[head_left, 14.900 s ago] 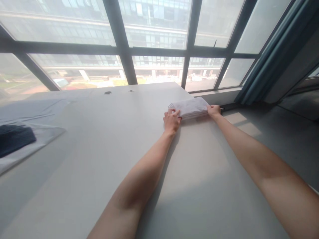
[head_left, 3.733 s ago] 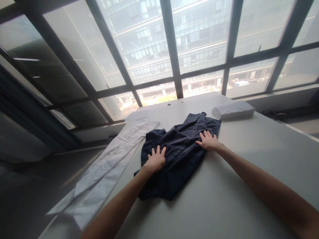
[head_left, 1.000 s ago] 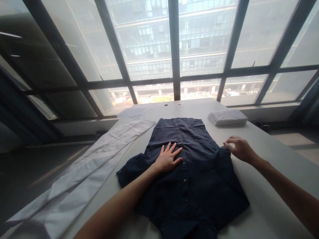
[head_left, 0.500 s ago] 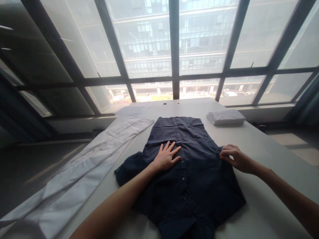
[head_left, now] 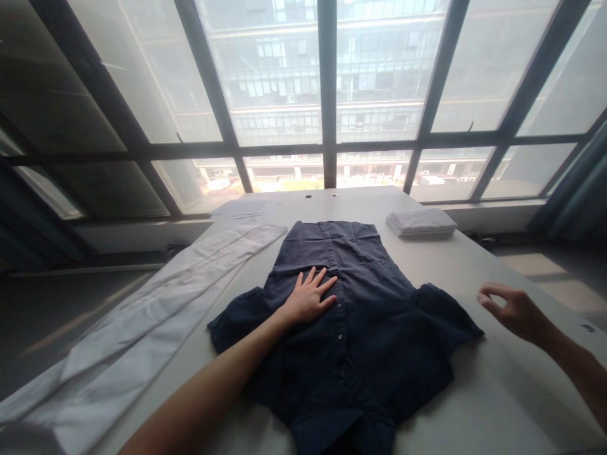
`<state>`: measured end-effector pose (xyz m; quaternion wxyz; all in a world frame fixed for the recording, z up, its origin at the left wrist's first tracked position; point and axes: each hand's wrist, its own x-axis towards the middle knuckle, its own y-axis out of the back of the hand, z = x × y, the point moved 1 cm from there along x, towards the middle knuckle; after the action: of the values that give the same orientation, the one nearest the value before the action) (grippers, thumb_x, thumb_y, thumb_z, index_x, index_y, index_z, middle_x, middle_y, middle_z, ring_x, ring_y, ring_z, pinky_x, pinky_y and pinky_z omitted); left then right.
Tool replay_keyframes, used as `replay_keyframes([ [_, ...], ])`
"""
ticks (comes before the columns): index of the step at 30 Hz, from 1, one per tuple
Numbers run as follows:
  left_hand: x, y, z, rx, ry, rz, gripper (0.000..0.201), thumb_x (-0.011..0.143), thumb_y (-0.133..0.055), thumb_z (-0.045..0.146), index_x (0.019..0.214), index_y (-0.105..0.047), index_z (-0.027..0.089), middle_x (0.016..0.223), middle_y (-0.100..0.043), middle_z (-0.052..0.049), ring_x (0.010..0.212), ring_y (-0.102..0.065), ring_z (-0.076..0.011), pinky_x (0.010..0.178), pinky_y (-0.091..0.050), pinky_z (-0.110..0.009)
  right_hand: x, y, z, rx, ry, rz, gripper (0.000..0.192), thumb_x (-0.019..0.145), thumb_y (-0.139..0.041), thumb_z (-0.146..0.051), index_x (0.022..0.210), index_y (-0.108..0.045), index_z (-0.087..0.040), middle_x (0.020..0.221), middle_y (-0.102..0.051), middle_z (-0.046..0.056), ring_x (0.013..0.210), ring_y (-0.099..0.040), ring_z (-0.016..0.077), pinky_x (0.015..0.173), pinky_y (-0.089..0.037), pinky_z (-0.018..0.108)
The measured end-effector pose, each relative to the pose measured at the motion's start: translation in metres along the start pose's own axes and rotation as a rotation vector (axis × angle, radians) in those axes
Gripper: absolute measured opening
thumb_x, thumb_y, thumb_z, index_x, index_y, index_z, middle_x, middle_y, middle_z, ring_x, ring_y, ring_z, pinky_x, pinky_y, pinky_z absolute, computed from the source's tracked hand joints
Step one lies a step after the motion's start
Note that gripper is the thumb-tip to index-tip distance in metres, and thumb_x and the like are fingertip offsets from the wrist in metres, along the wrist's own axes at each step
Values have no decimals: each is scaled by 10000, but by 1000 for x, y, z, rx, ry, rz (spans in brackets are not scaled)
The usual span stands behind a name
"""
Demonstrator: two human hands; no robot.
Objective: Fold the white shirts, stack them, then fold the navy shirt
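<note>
Broadly, the white table [head_left: 474, 265] carried a navy shirt [head_left: 351, 316] spread flat at its middle, buttons up, with a long white cloth [head_left: 156, 316] left of the shirt and a folded white stack [head_left: 420, 222] beyond its far right corner. Left hand [head_left: 308, 297] lay flat on the shirt, fingers splayed. Right hand [head_left: 515, 309] hovered just off the shirt's right sleeve, fingers loosely curled, holding nothing.

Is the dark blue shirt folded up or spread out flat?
Spread out flat. The dark blue shirt lies open on the table, button front up, both short sleeves out sideways, left hand pressing on it.
</note>
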<state>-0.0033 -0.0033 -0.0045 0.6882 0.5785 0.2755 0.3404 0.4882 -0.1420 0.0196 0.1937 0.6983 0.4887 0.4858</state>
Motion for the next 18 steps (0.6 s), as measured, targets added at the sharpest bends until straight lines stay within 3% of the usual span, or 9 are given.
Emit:
replay_keyframes([
  [5,0,1,2,9,0,-4,661,1005,-336,690,1598,-292,401,1700,-165,-61,1560,-61,-375,1199,-81,-663,39,-40,-72,28,110,-54,264,962,-492,-364,794,-646,-229,884,-691,73,874,-655,240,852,-495,367],
  [9,-1,2,2,-8,0,4,650,1008,-333,688,1592,-304,406,1701,-170,-45,1563,-66,-361,1205,-82,-653,57,-109,-137,-9,108,-160,234,935,-512,-287,1007,-716,-199,1089,-704,104,1051,-645,249,977,-481,367],
  [11,-3,3,1,-25,-5,10,638,1017,-321,675,1594,-299,405,1703,-166,-37,1564,-71,-352,1206,-91,-652,57,-143,-157,-56,107,-207,341,941,-510,-282,1211,-691,-180,1305,-648,133,1218,-591,263,1068,-440,385],
  [14,-5,7,-3,-38,-16,23,635,1024,-309,666,1597,-294,393,1704,-160,-36,1565,-79,-348,1200,-106,-665,53,-177,-165,-151,76,-313,532,1004,-454,-385,1494,-504,-183,1579,-431,161,1467,-375,313,1193,-290,518],
  [18,-6,16,-14,-17,37,71,616,1042,-306,619,1598,-311,353,1687,-232,-45,1563,-113,-333,1206,-130,-649,47,-183,-148,-240,70,-452,620,1030,-396,-506,1582,-382,-224,1662,-282,153,1550,-194,312,1228,-185,552],
])
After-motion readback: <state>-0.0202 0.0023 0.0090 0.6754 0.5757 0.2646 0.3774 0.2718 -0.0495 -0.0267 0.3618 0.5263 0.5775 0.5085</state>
